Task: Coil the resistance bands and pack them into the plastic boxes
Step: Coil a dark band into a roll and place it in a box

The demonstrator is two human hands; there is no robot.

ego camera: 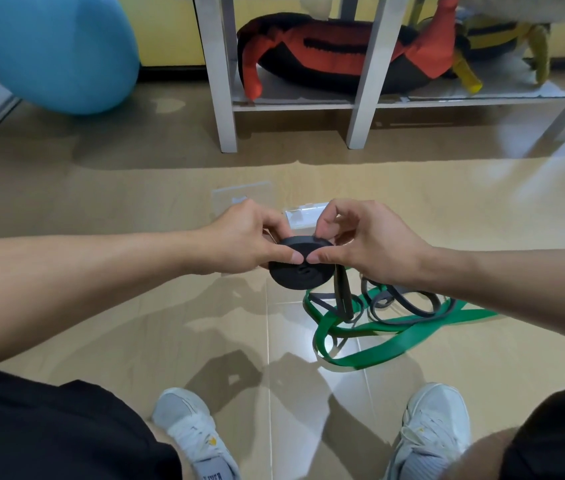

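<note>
pinching the black coil rim, both hands above bare floor.

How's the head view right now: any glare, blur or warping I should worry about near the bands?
Head view: the hands and black coil are sharp; a bright glare patch on the glossy floor sits beside the green band; hand shadows fall on the tiles below; wide-angle warping bends the shelf legs; the upper right edge is smeared.
</note>
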